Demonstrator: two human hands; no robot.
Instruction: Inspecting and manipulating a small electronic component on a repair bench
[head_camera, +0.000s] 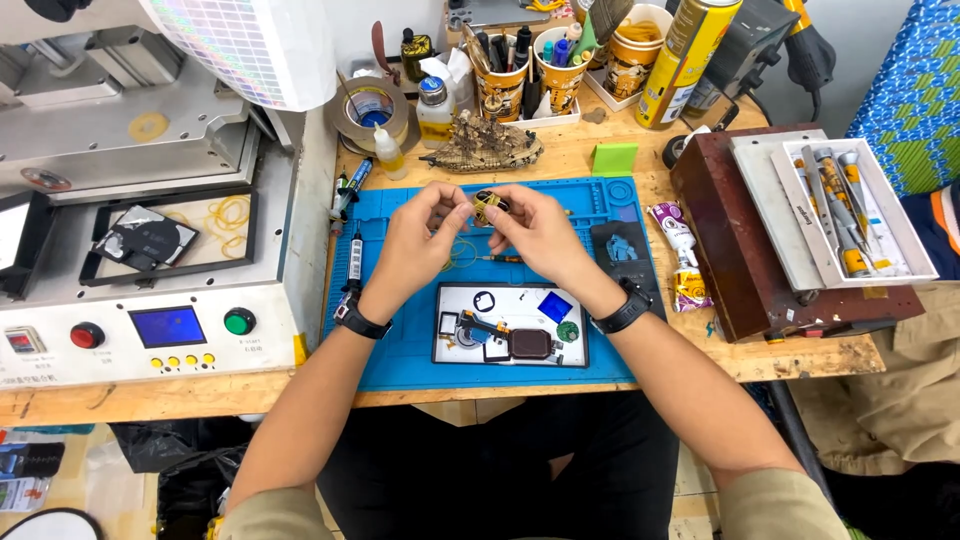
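Note:
My left hand (420, 235) and my right hand (535, 230) meet above the blue work mat (400, 355). Between their fingertips they pinch a small dark round part wrapped in a yellow rubber band (488, 205). Below the hands lies a white tray (575, 305) with small parts: a black ring, a blue square, a green disc and a dark brown oval piece. A rubber band and an orange-handled tool lie on the mat just under the hands. Both wrists wear black bands.
A grey machine (150, 310) with red and green buttons and a small screen stands on the left. Cups of tools (500, 75), a yellow spray can (685, 60), tape rolls and bottles crowd the back. A brown box (740, 250) carrying a tray of drivers sits right.

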